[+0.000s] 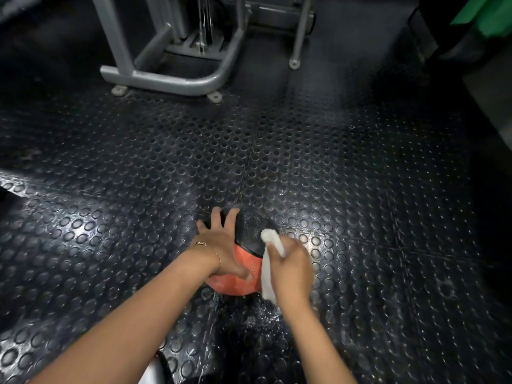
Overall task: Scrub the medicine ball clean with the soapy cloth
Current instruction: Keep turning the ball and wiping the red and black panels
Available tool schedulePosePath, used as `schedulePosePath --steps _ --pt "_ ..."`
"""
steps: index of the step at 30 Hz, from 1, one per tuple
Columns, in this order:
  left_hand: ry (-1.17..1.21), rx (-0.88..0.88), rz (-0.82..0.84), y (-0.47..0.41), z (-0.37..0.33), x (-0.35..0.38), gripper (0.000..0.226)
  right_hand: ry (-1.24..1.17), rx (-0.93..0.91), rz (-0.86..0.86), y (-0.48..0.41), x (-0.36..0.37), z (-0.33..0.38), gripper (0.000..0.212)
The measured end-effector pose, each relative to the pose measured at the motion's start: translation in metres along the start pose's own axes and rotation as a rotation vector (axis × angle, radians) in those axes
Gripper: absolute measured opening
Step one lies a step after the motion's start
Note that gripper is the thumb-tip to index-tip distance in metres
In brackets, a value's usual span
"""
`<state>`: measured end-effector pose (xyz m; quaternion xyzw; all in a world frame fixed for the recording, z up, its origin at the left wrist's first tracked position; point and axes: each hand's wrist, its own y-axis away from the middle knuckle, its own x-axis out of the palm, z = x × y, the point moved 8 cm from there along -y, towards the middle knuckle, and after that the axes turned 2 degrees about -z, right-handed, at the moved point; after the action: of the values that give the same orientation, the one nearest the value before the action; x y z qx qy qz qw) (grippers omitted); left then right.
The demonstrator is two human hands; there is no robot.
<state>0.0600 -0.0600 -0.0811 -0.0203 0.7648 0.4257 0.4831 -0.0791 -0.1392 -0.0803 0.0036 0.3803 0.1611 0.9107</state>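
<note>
Medicine ball [249,234] sits on the studded rubber floor [360,189], low centre of view, right in front of me. The far half is black, the near half orange-red.

My left hand [221,241] lies on the ball's upper left side. Its fingers [232,217] are splayed wide and flat over the black half, with the thumb laid across the orange part. It's a palm brace, not a wrap-around grip. Thin bracelet [216,255] on that wrist.

My right hand [291,270] is at the ball's right side, fingers closed round a white cloth [273,241]. One bunched end sticks out past my knuckles and touches the black half. The other end hangs as a strip down the ball's right edge. This hand is motion-blurred, so I can't make out the individual fingers.

Floor just below the ball, between my forearms, shows wet white specks [257,314]. I can't tell if it's foam or just water.

Grey steel base of a gym machine [166,76] stands at the top left, well apart from the ball. Something green [482,15] is in the top right corner, too cropped to identify.
</note>
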Motion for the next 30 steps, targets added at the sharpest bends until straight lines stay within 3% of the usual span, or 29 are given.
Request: schedulePosePath --steps 2,6,8,14,16,18,19,22,24,27,30 --pt "-0.016 0.001 0.002 0.001 -0.001 0.001 0.14 0.035 -0.034 0.002 0.01 0.0 0.003 0.022" --pt "-0.013 0.009 0.004 0.006 -0.002 0.004 0.138 -0.02 0.173 0.006 -0.01 -0.007 -0.017 0.018" --pt "-0.005 0.012 0.004 0.005 -0.003 0.005 0.139 -0.019 0.189 0.003 -0.016 -0.01 -0.018 0.018" --pt "0.013 0.013 0.001 0.004 0.001 0.002 0.14 0.071 -0.051 0.062 0.012 -0.003 0.007 0.019" --pt "0.02 0.01 -0.013 0.004 0.003 0.004 0.139 -0.254 -0.003 0.169 0.01 -0.011 0.016 0.011" --pt "0.014 0.01 -0.022 0.004 0.004 0.004 0.138 -0.705 0.149 0.306 -0.002 -0.014 0.025 0.019" --pt "0.006 0.007 -0.019 0.005 0.004 0.005 0.138 -0.798 0.194 0.356 -0.01 -0.012 0.027 0.026" --pt "0.02 0.008 -0.039 0.005 0.004 0.004 0.138 -0.545 0.031 0.389 -0.026 -0.005 0.036 0.02" --pt "0.037 0.018 -0.052 0.004 0.003 0.004 0.137 -0.335 -0.114 0.257 -0.034 -0.003 0.032 0.031" --pt "0.05 0.024 -0.037 0.004 0.003 0.004 0.138 -0.101 -0.16 -0.043 -0.036 -0.026 0.031 0.019" --pt "0.055 0.017 -0.047 0.003 0.001 0.001 0.137 -0.007 -0.204 0.005 -0.023 -0.028 0.039 0.016"
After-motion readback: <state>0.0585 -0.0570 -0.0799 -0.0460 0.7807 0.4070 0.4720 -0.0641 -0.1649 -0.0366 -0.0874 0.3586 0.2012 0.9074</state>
